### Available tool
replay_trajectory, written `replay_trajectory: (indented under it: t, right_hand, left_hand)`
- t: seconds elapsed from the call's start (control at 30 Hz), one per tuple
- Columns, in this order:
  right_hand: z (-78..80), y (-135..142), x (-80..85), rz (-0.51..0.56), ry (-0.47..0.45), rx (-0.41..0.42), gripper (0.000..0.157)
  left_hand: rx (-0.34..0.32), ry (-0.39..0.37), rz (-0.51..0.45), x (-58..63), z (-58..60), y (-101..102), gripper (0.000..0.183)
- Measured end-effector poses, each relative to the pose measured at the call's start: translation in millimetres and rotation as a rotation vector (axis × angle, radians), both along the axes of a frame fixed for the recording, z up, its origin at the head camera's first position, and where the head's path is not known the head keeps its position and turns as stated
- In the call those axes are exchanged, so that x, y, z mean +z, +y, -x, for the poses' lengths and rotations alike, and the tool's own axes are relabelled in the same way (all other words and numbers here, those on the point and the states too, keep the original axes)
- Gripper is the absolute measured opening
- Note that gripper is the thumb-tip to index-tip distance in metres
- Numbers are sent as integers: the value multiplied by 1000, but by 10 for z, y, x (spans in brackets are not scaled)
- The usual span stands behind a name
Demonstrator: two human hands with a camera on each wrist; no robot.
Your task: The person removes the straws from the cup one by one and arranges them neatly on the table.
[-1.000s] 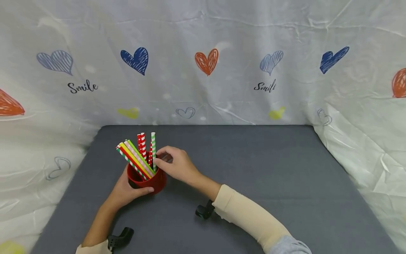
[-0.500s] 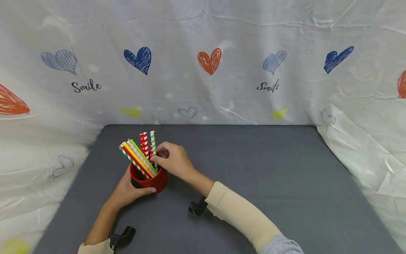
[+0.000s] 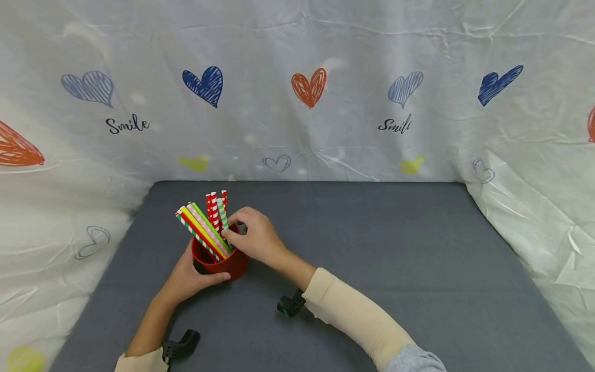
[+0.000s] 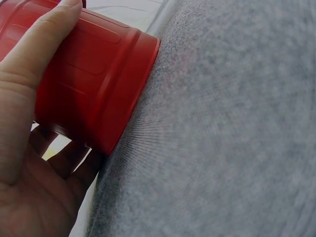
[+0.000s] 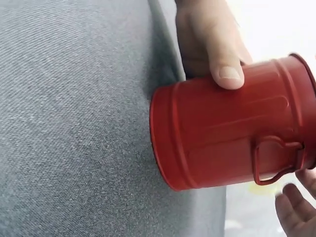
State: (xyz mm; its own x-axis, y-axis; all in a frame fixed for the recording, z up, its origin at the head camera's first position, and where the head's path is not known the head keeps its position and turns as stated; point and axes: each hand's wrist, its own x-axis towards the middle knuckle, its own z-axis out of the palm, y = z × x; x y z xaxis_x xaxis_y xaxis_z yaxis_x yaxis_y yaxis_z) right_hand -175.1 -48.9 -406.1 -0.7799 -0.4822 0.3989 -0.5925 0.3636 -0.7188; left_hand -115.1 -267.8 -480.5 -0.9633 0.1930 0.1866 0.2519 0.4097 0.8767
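A red metal bucket (image 3: 234, 266) with a small wire side handle (image 5: 276, 160) stands upright on the grey table. My left hand (image 3: 186, 279) grips it from the left, thumb across the near side and fingers round the far side. Several striped and plain paper straws (image 3: 202, 232) stick out of the bucket, most leaning left. At the right of the rim my right hand (image 3: 256, 235) pinches a green-and-white striped straw (image 3: 222, 211) between thumb and forefinger. Red-and-white straws (image 3: 214, 209) stand just behind it. The straws' lower ends are hidden inside the bucket.
The dark grey table (image 3: 372, 248) stretches to the right of the hands. A whitish sheet (image 3: 348, 139) printed with hearts hangs behind it and along both sides. Black wrist cameras (image 3: 292, 304) sit under both forearms, near the tabletop.
The green-and-white straw has sunk lower and shifted slightly left, so a red-and-white straw shows above it. My right hand has moved slightly left; the left keeps its grip.
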Motion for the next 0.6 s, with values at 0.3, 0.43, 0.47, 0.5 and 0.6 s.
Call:
replay_trajectory:
  t: [0.3,0.43,0.47,0.5,0.6]
  right_hand:
    - [-103,-28,58,-230,359,-20,11]
    - [-114,-29,61,-211,364,-1,9]
    - [-114,-25,57,-192,350,1,9]
    - [-113,-21,54,-172,337,-3,8]
    - [-106,-7,34,-123,307,-12,10]
  left_hand:
    - [10,8,37,-12,-17,-5,107]
    - [15,8,43,-21,-17,-2,105]
    - [16,7,45,-22,-15,-3,105]
    - [18,7,47,-24,-14,-3,103]
    - [18,3,55,-20,-18,-8,100]
